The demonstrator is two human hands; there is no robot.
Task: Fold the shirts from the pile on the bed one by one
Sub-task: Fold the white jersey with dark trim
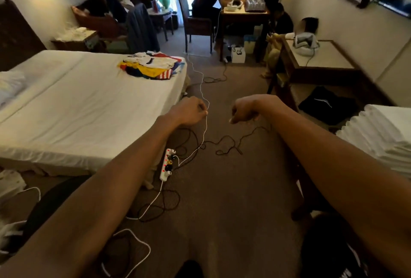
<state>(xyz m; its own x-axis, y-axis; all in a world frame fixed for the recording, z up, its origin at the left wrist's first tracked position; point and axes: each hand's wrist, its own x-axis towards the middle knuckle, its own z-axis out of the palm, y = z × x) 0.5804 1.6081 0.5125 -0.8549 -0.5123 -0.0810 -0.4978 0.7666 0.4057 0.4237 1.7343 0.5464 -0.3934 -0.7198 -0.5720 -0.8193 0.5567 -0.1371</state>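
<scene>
While both arms reach forward over the carpeted floor (pixel 233 188), the left hand (pixel 189 110) and the right hand (pixel 244 112) hang loosely curled, knuckles up and fingers drooping, a clear gap between the two. Neither hand holds cloth. A thin white cable (pixel 203 90) runs along the floor just past the left fingertips; whether they pinch it or merely overlap it cannot be told from this angle.

The pile of shirts (pixel 153 65) lies on the bed (pixel 77 108), at its far corner, well apart from both hands. It is a rumpled heap: white pieces on top, yellow beneath, with red, blue and a red-and-white striped piece at its near edge. The rest of the white sheet is bare and lightly creased.

On the floor beside the bed sits a white power strip (pixel 167 164) with red lights and plugs in it, black and white cords looping around it. To the right, a stack of white folded linen (pixel 384 135) sits at the frame's edge. At the far end of the room, a person sits on a chair (pixel 191 21) at a wooden surface (pixel 246 11).
</scene>
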